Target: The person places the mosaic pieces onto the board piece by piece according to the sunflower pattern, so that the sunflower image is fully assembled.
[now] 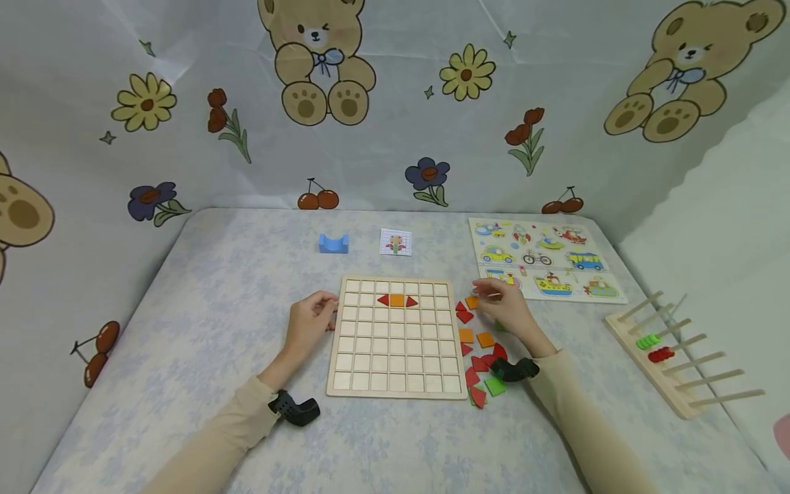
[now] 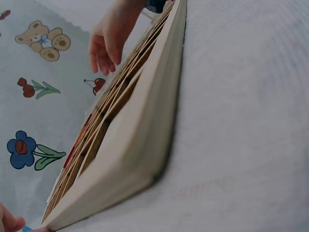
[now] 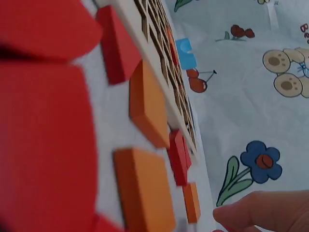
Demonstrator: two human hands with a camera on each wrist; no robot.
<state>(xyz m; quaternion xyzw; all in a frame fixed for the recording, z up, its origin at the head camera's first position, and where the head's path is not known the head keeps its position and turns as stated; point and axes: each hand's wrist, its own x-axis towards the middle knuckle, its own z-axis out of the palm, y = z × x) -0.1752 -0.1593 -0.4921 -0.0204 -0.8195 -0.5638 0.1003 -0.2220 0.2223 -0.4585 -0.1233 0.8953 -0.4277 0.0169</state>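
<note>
A wooden grid board (image 1: 395, 396) lies flat on the table, with a red triangle (image 1: 383, 300), an orange square (image 1: 397, 300) and a second red triangle (image 1: 412, 302) in one upper row. My left hand (image 1: 308, 321) rests at the board's left edge, fingers loosely bent. Beyond the right edge, my right hand (image 1: 507, 309) hovers above the loose pieces, near an orange square (image 1: 472, 302). Its fingers hang relaxed in the left wrist view, with no piece visible between them. Some red shows below a fingertip (image 3: 224, 213) in the right wrist view; whether it is touched is unclear.
Several red, orange and green pieces (image 1: 495, 385) lie right of the board. Behind it are a blue holder (image 1: 334, 243) and a small pattern card (image 1: 396, 242). A vehicle puzzle board (image 1: 524, 237) lies back right, and a pegged bead rack (image 1: 654, 370) stands at far right.
</note>
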